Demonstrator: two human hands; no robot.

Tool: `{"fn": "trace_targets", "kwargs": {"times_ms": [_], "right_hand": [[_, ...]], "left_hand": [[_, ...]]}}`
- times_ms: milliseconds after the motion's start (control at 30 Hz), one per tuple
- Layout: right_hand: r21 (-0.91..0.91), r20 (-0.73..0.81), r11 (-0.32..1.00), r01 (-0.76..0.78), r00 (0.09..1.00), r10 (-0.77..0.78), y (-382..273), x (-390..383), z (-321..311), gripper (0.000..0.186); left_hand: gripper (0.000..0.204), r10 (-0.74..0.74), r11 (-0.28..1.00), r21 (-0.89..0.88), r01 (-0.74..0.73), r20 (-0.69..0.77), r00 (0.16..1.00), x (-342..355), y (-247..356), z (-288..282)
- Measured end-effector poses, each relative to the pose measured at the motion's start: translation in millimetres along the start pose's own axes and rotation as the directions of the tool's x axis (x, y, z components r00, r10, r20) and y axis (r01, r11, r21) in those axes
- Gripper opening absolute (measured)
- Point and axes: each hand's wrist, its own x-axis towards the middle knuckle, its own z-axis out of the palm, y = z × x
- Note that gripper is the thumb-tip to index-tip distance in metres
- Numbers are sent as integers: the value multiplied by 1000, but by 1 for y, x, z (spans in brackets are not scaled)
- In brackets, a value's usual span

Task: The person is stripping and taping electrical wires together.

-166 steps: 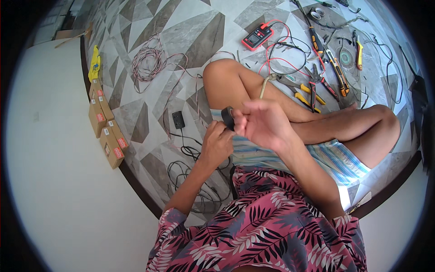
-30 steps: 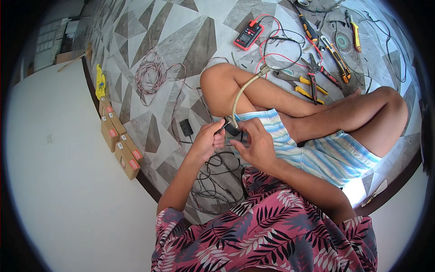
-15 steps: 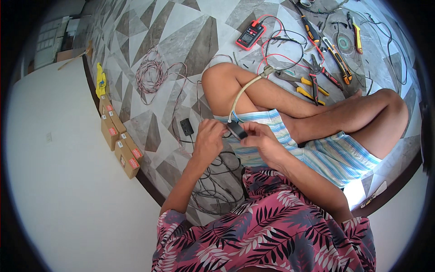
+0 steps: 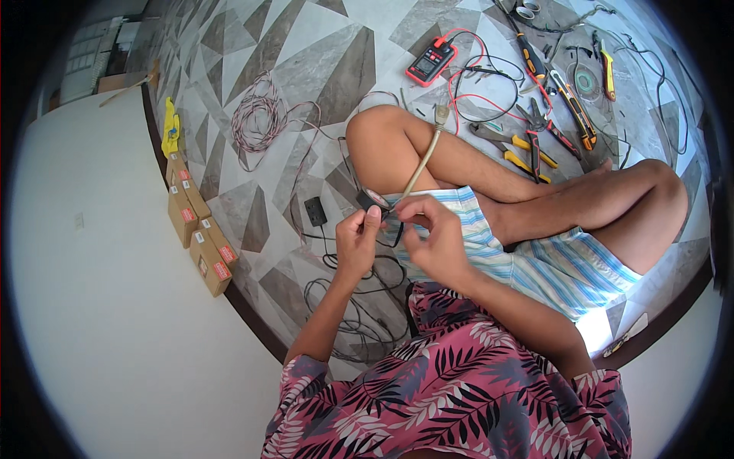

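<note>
Tape roll (image 4: 374,199), black, held up over striped shorts (image 4: 478,264), left hand (image 4: 356,239) closed on its lower edge, thumb uppermost. Right hand (image 4: 437,236) just beside, fingers curled at near end of beige cable (image 4: 421,169); cannot tell whether it grips. Cable runs up across one leg to its connector (image 4: 442,115). Floor beyond: red-and-black meter (image 4: 433,63), yellow-handled pliers (image 4: 524,155). Black socket block (image 4: 314,211) on floor, left of left hand.
</note>
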Motion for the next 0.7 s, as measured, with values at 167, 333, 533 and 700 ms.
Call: {"fn": "trace_targets", "kwargs": {"times_ms": [167, 333, 533, 700], "right_hand": [[-436, 133, 836, 333, 943, -307, 8, -10, 1, 25], [-510, 270, 837, 201, 961, -67, 5, -17, 3, 26], [-214, 153, 948, -237, 950, 272, 5, -10, 5, 42], [445, 209, 832, -330, 942, 261, 16, -1, 6, 36]], "left_hand": [[46, -56, 979, -197, 49, -31, 998, 1, 4, 5], [41, -22, 968, -253, -11, -127, 992, -2, 21, 9], [40, -52, 926, -377, 26, -61, 997, -8, 30, 13], [29, -138, 762, -620, 186, 124, 983, -8, 32, 6]]}}
